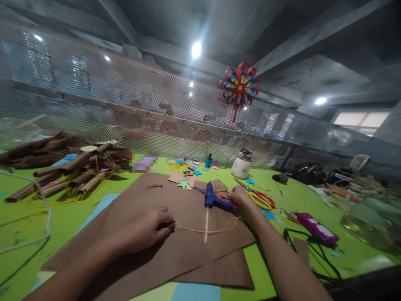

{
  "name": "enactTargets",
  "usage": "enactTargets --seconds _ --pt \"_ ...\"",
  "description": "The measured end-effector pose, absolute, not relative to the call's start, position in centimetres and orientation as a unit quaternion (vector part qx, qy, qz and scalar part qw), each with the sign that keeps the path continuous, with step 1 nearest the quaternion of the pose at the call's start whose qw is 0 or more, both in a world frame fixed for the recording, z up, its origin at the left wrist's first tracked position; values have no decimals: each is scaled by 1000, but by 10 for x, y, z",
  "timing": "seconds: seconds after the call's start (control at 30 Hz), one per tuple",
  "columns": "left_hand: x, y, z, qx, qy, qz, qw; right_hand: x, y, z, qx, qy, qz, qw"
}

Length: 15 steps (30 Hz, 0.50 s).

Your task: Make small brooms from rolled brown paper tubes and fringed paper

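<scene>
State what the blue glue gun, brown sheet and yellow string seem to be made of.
Blue glue gun: probably plastic, smooth-looking, judging by its evenly colored, molded body. Brown sheet: likely paper or thin card, matte, lying flat with thin edges. Yellow string: thin, limp curve suggests fiber; finish too fine to tell.

Thin yellow string (219, 230) lies slack in a shallow curve over brown paper (184, 255), crossing a pale glue stick (206, 221). The stick juts from the back of a blue glue gun (215, 200) lying on its side, nozzle pointing away, handle toward the right
</scene>
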<state>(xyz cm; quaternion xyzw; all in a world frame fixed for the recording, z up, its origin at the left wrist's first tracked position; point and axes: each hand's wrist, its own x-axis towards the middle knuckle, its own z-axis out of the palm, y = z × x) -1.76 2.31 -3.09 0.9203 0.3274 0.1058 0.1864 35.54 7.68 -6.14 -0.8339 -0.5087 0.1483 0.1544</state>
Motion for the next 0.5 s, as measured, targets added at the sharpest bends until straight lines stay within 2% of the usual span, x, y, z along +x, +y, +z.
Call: enactTargets --seconds 0.3,0.5 --pt "-17 25 -28 917 323 109 206 357 72 -66 -831 -501 69 231" --pt "-18 21 -21 908 330 150 213 345 57 -41 -792 -521 -33 318"
